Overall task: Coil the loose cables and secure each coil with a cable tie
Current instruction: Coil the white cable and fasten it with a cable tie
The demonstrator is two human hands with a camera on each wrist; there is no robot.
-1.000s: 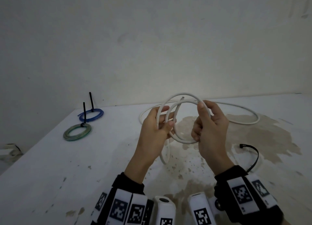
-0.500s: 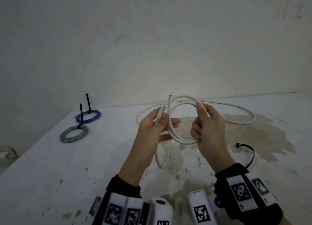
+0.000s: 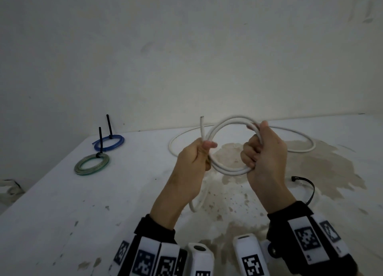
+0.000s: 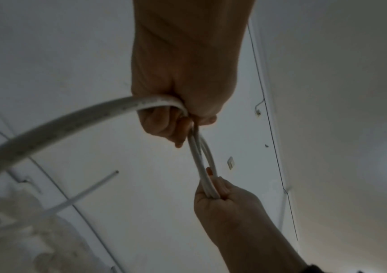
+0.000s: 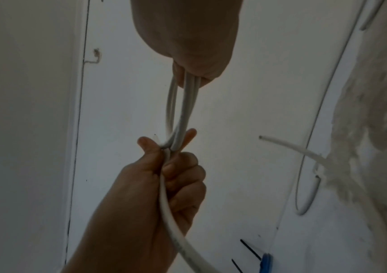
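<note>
1. At centre frame in the head view, the left hand and the right hand hold a coil of white cable above the stained white desk.
2. The left hand's fingers curl round the coil's left side, thumb across the strands, with one cut end standing up just above the fist.
3. The right hand is a closed fist round the coil's right side.
4. The rest of the cable trails down onto the desk and loops away behind the hands toward the right.
5. A loose black cable tie lies on the desk at right, beside the right wrist.
6. At left, well apart from the hands, a blue coil and a green coil lie flat, each bound by a black tie with its tail standing upright.
</note>
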